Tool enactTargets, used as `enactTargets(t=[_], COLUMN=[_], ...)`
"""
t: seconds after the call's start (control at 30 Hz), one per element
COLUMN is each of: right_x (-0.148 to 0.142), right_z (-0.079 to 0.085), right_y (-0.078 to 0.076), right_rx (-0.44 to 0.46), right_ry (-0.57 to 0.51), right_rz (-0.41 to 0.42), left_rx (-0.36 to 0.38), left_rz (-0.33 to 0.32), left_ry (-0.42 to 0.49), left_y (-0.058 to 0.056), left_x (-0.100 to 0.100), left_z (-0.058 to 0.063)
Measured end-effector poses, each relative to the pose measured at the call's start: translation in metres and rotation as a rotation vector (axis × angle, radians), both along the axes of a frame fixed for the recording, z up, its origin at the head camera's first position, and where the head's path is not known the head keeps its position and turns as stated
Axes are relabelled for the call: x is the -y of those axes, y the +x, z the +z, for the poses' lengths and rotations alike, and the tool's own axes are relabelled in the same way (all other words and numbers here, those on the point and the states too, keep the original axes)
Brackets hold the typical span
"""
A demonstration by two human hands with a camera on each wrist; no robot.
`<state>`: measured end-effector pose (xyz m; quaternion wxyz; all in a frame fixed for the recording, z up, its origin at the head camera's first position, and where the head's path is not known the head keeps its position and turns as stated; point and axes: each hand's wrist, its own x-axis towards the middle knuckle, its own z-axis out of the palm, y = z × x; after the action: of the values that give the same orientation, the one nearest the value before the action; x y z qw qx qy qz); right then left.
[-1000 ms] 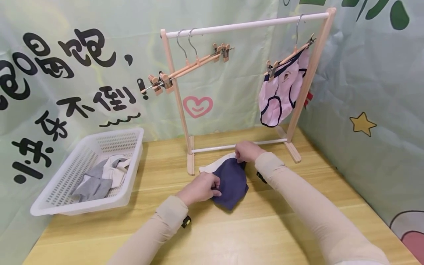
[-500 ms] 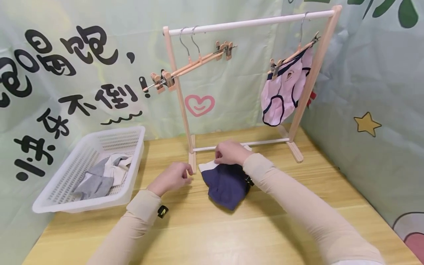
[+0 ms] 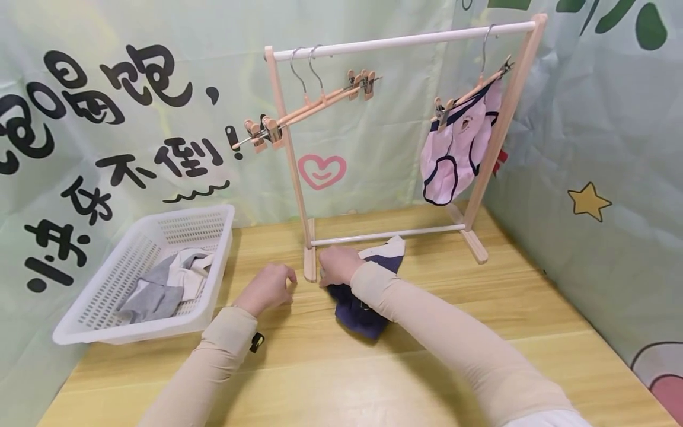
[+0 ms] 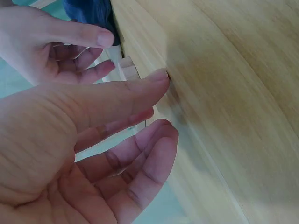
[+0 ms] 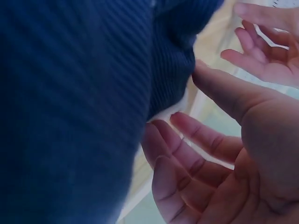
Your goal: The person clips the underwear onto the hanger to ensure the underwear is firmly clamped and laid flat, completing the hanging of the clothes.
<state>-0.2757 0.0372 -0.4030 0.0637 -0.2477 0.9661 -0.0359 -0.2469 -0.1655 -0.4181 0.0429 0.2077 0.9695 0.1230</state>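
Note:
Navy blue underpants (image 3: 363, 320) with a white waistband lie on the table in front of the rack, partly hidden by my right hand and forearm. My right hand (image 3: 340, 265) is at their left corner. In the right wrist view its thumb and fingertips (image 5: 175, 119) meet the edge of the ribbed blue cloth, and the left wrist view shows a gap between thumb and fingers. Left of the underpants, my left hand (image 3: 268, 287) hovers low over the wood. Its fingers are loosely bent and hold nothing.
A wooden rack (image 3: 402, 41) carries two bare clip hangers (image 3: 315, 107) at left and pink underpants (image 3: 448, 163) clipped to a hanger at right. A white basket (image 3: 216, 261) with grey and cream clothes (image 3: 165, 287) stands at left. Printed cloth walls (image 3: 576, 255) border the table.
My left hand has let go of the navy underpants and moved left. My right hand has travelled from their right corner along the waistband to the left corner.

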Motion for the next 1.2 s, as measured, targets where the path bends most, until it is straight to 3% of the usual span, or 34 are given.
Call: enactTargets(t=[0.3,0.57,0.83,1.0,1.2], right_x=[0.004,-0.004,-0.024,-0.035,-0.043], right_z=[-0.005,-0.004,0.044,0.074,0.099], right_y=[0.002,0.0,0.009,0.018,0.027], right_rx=[-0.071,-0.029,0.007,-0.023,-0.048], right_ry=[0.049,0.014,-0.178,-0.305,-0.403], right_rz=[-0.016,0.004,0.043,0.146,0.237], left_rx=[-0.001,0.021,0.019,-0.044,-0.097], left_rz=[-0.009,0.003,-0.017,-0.052,-0.111], left_ry=[0.003,0.014,0.11,0.215,0.32], left_y=[-0.002,-0.001,-0.002,-0.004,-0.008], left_x=[-0.002,-0.001,-0.01,-0.019,-0.027], left_z=[-0.004,-0.005,-0.003,0.005,0.01])
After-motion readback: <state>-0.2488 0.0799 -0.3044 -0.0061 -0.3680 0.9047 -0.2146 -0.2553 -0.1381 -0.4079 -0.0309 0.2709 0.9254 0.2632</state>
